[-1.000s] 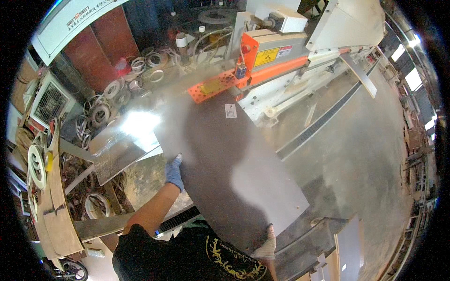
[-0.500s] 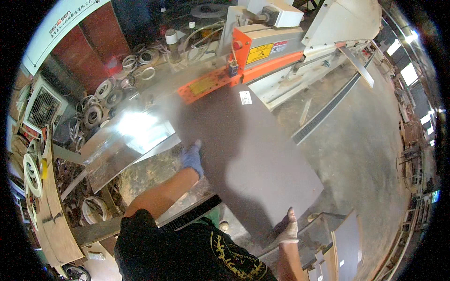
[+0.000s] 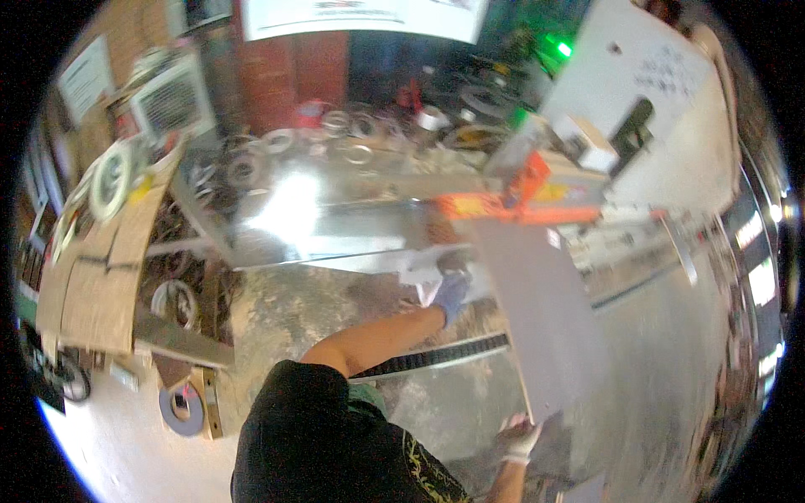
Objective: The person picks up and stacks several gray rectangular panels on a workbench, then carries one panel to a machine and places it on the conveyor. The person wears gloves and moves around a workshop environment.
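A grey-brown flat board [image 3: 549, 323] slants from the orange-fronted machine [image 3: 478, 205] down toward me, a small white label near its far end. My right hand [image 3: 518, 439], in a pale glove, grips the board's near corner. My left hand [image 3: 454, 300], in a blue glove, is beside the board's left edge with a gap between them. Motion smears its fingers. Close to them is a whitish, blurred shape [image 3: 426, 290], and I cannot tell whether the hand touches it.
A shiny metal table [image 3: 335, 226] extends left of the machine, with rolls of edge banding [image 3: 243, 168] behind it. A wooden panel [image 3: 92, 277] stands at the left, near a dark roll [image 3: 182, 409] on the floor. A dark slotted strip [image 3: 444, 355] crosses the floor.
My left hand has come off the board and moved clear of its left edge. The board now looks narrower and more tilted, with my right hand still at its near corner. The view has swung left.
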`<state>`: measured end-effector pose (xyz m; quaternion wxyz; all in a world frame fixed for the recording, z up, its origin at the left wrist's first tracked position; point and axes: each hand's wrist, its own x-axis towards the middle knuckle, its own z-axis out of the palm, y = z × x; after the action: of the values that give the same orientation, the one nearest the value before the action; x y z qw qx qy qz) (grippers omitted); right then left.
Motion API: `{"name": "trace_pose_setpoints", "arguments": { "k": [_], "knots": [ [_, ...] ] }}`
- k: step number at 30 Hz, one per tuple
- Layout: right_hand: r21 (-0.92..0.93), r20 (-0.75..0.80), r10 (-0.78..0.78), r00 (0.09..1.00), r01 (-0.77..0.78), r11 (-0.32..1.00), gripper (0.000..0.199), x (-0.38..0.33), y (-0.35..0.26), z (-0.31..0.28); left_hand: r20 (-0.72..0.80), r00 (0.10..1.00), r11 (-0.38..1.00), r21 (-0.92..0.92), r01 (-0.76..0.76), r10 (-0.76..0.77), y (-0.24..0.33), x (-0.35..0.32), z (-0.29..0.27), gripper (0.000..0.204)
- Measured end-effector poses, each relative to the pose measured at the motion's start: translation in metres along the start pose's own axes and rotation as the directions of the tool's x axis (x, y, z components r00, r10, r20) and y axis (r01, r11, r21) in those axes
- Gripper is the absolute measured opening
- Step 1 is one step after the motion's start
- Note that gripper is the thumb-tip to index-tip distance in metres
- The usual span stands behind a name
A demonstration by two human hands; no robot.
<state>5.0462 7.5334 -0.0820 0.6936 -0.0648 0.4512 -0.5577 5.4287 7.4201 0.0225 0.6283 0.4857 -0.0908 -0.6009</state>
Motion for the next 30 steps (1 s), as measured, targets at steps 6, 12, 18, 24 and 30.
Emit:
{"name": "trace_pose_setpoints", "arguments": {
  "k": [6, 12, 18, 24, 30],
  "knots": [
    [-0.478, 0.004, 0.436, 0.900, -0.381, 0.791, 0.029, -0.024, 0.143, -0.085, 0.065, 0.794, 0.687, 0.461, -0.561, 0.605, 0.037, 0.024, -0.243, 0.046],
    [-0.890, -0.010, 0.418, 0.908, -0.199, 0.411, 0.028, -0.060, 0.231, -0.098, 0.214, 0.334, -0.020, 0.866, -0.500, 0.918, 0.235, -0.126, -0.221, 0.045],
    [-0.987, 0.160, 0.223, 0.962, 0.149, 0.064, 0.028, -0.065, 0.312, -0.067, 0.323, 0.129, -0.302, 0.940, -0.157, 0.938, 0.420, -0.133, -0.217, 0.054],
    [-0.973, 0.206, 0.043, 0.978, 0.209, -0.095, 0.028, -0.097, 0.384, -0.015, 0.550, -0.096, -0.539, 0.834, 0.116, 0.830, 0.561, -0.115, -0.194, 0.053],
    [-0.966, 0.201, -0.067, 0.977, 0.187, -0.177, 0.028, -0.145, 0.417, 0.007, 0.722, -0.243, -0.618, 0.684, 0.388, 0.647, 0.651, -0.110, -0.139, 0.052]
  ]
}}
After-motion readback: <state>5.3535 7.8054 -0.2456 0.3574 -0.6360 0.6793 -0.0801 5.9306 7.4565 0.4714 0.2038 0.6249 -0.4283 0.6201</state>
